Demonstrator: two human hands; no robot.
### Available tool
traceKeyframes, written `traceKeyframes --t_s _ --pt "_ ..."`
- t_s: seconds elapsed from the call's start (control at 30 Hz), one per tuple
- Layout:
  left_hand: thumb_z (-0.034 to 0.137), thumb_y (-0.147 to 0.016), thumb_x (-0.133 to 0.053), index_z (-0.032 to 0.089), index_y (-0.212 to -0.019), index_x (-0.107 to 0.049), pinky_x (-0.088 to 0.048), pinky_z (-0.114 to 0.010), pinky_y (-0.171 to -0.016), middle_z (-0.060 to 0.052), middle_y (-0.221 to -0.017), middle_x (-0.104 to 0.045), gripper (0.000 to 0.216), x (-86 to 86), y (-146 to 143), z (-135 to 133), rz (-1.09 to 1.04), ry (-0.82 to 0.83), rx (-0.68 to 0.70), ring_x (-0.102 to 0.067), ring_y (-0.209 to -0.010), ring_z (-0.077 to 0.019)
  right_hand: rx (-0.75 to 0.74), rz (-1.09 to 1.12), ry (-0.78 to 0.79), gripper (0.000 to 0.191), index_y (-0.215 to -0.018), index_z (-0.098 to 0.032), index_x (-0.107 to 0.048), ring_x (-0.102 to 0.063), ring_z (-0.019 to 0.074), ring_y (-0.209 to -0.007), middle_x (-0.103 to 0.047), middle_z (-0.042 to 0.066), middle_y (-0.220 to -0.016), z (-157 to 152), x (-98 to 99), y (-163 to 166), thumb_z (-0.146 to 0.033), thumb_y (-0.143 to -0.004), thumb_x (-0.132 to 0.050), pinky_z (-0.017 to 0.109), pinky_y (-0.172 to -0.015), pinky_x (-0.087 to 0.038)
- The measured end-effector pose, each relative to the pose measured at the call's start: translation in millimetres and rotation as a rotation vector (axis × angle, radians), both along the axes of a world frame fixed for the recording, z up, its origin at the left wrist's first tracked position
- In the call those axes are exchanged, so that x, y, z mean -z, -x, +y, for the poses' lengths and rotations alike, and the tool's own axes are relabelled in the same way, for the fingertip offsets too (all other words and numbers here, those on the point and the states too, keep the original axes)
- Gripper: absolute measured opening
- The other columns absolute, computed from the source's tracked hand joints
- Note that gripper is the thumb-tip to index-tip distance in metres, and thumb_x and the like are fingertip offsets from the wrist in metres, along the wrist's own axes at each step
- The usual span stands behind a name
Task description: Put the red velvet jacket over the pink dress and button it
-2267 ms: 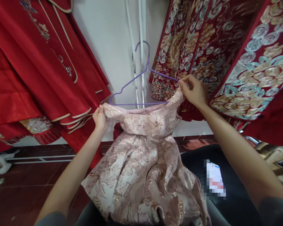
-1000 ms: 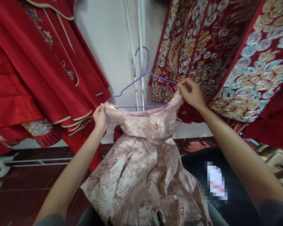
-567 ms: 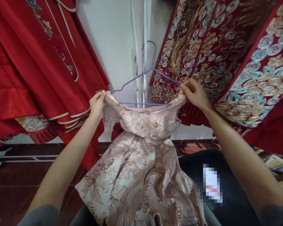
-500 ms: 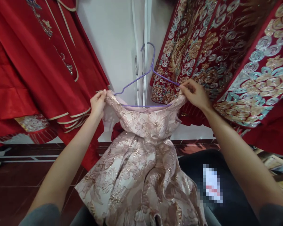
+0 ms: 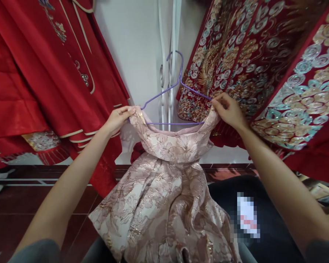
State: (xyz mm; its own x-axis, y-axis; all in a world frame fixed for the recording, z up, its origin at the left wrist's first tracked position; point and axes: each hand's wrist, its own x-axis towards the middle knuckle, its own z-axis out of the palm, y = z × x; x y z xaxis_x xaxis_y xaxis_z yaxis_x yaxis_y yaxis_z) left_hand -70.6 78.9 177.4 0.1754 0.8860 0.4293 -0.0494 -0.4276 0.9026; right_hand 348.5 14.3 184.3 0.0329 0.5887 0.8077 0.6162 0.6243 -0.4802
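A pink floral brocade dress (image 5: 167, 190) hangs down in front of me from a thin purple wire hanger (image 5: 173, 86). My left hand (image 5: 117, 118) pinches the dress's left shoulder, up against the left end of the hanger. My right hand (image 5: 228, 109) is closed on the dress's right shoulder together with the hanger's right arm. The hanger's hook stands up free in front of the white wall. The skirt falls onto my lap.
Plain red garments with cream trim (image 5: 44, 84) hang at the left. Heavily embroidered red robes (image 5: 263, 62) hang at the right, just behind my right hand. White rails (image 5: 168, 44) run up the wall. A dark red floor (image 5: 30, 197) lies below, a black surface (image 5: 263, 219) at lower right.
My left hand has lifted the dress's left shoulder up and to the right, onto the hanger's left end. The right hand has kept its grip.
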Motion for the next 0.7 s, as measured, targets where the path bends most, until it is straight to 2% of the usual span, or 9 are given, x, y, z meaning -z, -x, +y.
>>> traceKeyframes --t_s 0.07,0.17,0.3,0.47,0.53,0.6,0.7 --pt "0.040 -0.060 -0.086 0.013 -0.090 -0.074 -0.050 -0.026 -0.064 -0.009 -0.082 -0.072 0.042 -1.3 7 -9 0.040 0.059 0.018 -0.064 -0.069 -0.0173 0.001 -0.004 0.001 0.018 -0.080 -0.026 -0.059 -0.059 0.0208 -0.075 -0.059 0.001 -0.074 -1 -0.4 2 -0.043 -0.085 -0.060 0.042 -0.080 -0.050" --pt "0.037 -0.058 -0.087 0.012 -0.082 -0.073 -0.049 -0.025 -0.063 -0.008 -0.075 -0.071 0.037 -6.6 8 -20 0.038 -0.005 -0.038 -0.063 -0.067 -0.0166 -0.023 0.003 0.023 0.018 -0.080 -0.026 -0.058 -0.058 0.0198 -0.071 -0.057 0.000 -0.072 -1 -0.7 2 -0.043 -0.085 -0.060 0.041 -0.077 -0.050" --pt "0.025 -0.056 -0.088 0.009 -0.081 -0.073 -0.049 -0.024 -0.068 -0.008 -0.080 -0.072 0.032 -17.9 -7 -20 -0.006 -0.076 -0.072 -0.064 -0.073 -0.0178 -0.032 0.017 0.054 0.018 -0.080 -0.027 -0.057 -0.057 0.0197 -0.071 -0.056 0.000 -0.071 -1 1.2 2 -0.044 -0.084 -0.060 0.039 -0.077 -0.050" --pt "0.007 -0.061 -0.082 0.006 -0.082 -0.073 -0.047 -0.022 -0.070 -0.006 -0.077 -0.071 0.023 -30.8 -28 -12 -0.023 -0.042 -0.065 -0.065 -0.078 -0.0186 -0.007 0.007 0.039 0.020 -0.080 -0.026 -0.056 -0.056 0.0195 -0.073 -0.056 0.000 -0.074 1 5.1 6 -0.045 -0.086 -0.057 0.039 -0.079 -0.049" --pt "0.008 -0.060 -0.082 0.006 -0.081 -0.073 -0.047 -0.023 -0.071 -0.007 -0.077 -0.070 0.023 -32.9 -32 -10 -0.018 -0.063 -0.063 -0.064 -0.078 -0.0184 -0.008 0.019 0.070 0.019 -0.081 -0.026 -0.058 -0.057 0.0190 -0.073 -0.057 0.000 -0.074 0 3.5 3 -0.044 -0.086 -0.056 0.038 -0.079 -0.049" --pt "0.015 -0.059 -0.085 0.007 -0.082 -0.073 -0.047 -0.024 -0.072 -0.007 -0.079 -0.070 0.027 -31.5 -31 -6 0.019 -0.135 -0.058 -0.064 -0.077 -0.0186 -0.040 0.056 0.174 0.018 -0.082 -0.025 -0.063 -0.057 0.0182 -0.071 -0.061 0.001 -0.075 -1 0.4 -4 -0.042 -0.083 -0.059 0.037 -0.077 -0.050" --pt "0.033 -0.061 -0.085 0.010 -0.083 -0.072 -0.048 -0.027 -0.069 -0.006 -0.076 -0.069 0.034 -18.7 -23 4 0.017 -0.144 -0.073 -0.063 -0.072 -0.0184 -0.138 0.160 0.318 0.023 -0.085 -0.023 -0.068 -0.061 0.0189 -0.070 -0.068 0.004 -0.081 -5 0.8 -19 -0.043 -0.080 -0.059 0.036 -0.072 -0.052"
